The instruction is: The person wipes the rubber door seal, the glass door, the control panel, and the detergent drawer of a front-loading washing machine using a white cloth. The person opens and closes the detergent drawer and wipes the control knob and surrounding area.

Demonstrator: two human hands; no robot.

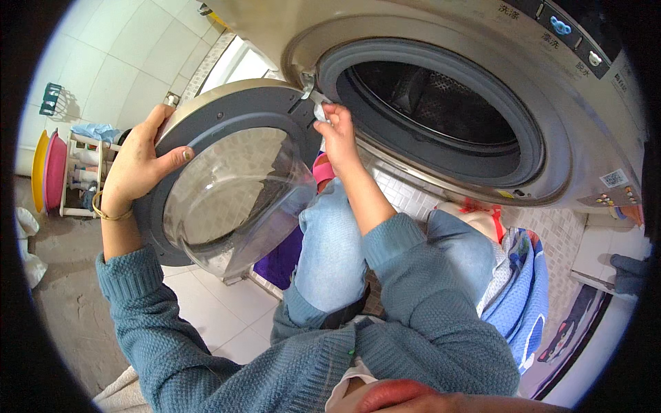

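Observation:
A front-loading washing machine (578, 139) stands before me with its round door (206, 111) swung wide to the left. My left hand (137, 160) grips the outer rim of the door, thumb on its inner face. Near the metal hinge (308, 85), my right hand (338, 131) pinches a white cloth or tissue (319, 109) against the door's edge. The clear door bowl (237, 201) bulges towards me. Inside the grey rubber gasket (532, 155), the dark metal drum (428, 103) shows; I cannot tell whether anything lies in it.
Pink (54, 173) and yellow basins (40, 170) stand by a white rack (77, 211) at the left. Blue patterned fabric (521, 289) lies beside my knee at the right. Something purple (281, 258) is on the floor under the door. A wire holder (50, 99) hangs on the tiled wall.

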